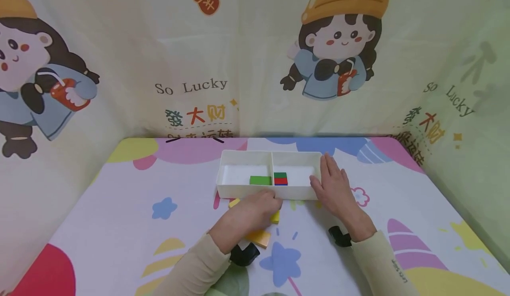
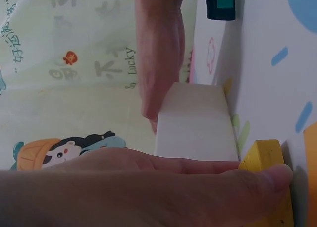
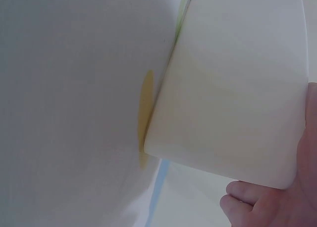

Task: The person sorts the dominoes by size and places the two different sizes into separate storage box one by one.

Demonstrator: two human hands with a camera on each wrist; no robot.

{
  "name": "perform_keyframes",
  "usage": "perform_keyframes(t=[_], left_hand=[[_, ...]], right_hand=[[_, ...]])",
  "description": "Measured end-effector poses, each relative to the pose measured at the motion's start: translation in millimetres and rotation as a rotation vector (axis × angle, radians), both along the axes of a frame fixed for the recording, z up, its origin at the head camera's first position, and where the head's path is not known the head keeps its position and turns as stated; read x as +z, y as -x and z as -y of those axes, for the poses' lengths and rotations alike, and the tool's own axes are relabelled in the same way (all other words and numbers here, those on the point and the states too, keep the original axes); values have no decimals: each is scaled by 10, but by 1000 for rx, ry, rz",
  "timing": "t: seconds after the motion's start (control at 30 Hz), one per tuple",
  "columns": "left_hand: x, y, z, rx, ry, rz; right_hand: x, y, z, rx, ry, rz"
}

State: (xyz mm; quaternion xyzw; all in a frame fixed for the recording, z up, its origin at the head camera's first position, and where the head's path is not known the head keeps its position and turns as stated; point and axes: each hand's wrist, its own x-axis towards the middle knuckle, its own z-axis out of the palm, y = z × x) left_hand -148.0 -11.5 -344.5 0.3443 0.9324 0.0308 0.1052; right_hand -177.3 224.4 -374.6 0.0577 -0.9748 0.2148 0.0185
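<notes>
A white two-compartment box (image 1: 239, 192) stands before me. My left hand (image 1: 251, 212) is close in front of its front wall and pinches a yellow block (image 2: 267, 155), thumb on one face. Yellow shows on both sides of that hand in the head view; whether it is one block is hidden. An orange block (image 1: 260, 238) lies below the left wrist. My right hand (image 1: 334, 190) rests against the box's right end, fingers fairly straight, thumb near the rim. Inside, a green block (image 1: 260, 180) sits left of the divider; dark green, red and blue pieces (image 1: 280, 178) sit right of it.
The tabletop has a patterned cover (image 1: 111, 225). Black straps or mounts (image 1: 245, 255) sit at both wrists. A printed curtain (image 1: 263, 66) hangs behind the table's far edge and along both sides.
</notes>
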Motion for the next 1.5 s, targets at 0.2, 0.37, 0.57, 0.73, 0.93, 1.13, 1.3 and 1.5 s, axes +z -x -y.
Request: perform_keyframes(t=[0.2, 0.37, 0.57, 0.73, 0.93, 1.13, 1.3, 1.5], left_hand=[[62, 56, 10, 36, -49, 88], [140, 94, 52, 42, -86, 146], [268, 134, 150, -21, -136, 96], [359, 166, 245, -41, -207, 61], [471, 246, 317, -27, -268, 59], [538, 406, 337, 24, -230, 34], [454, 607, 338, 78, -207, 45], [302, 798, 321, 100, -184, 70]], right_hand=[[17, 2, -14, -6, -9, -2], [-6, 7, -26, -7, -9, -8], [-1, 11, -9, -15, -5, -16], [2, 11, 26, -15, 7, 2], [-4, 7, 33, -16, -11, 7], [-9, 8, 19, -18, -12, 3], [-19, 8, 12, -19, -18, 4], [-16, 5, 16, -21, -21, 4]])
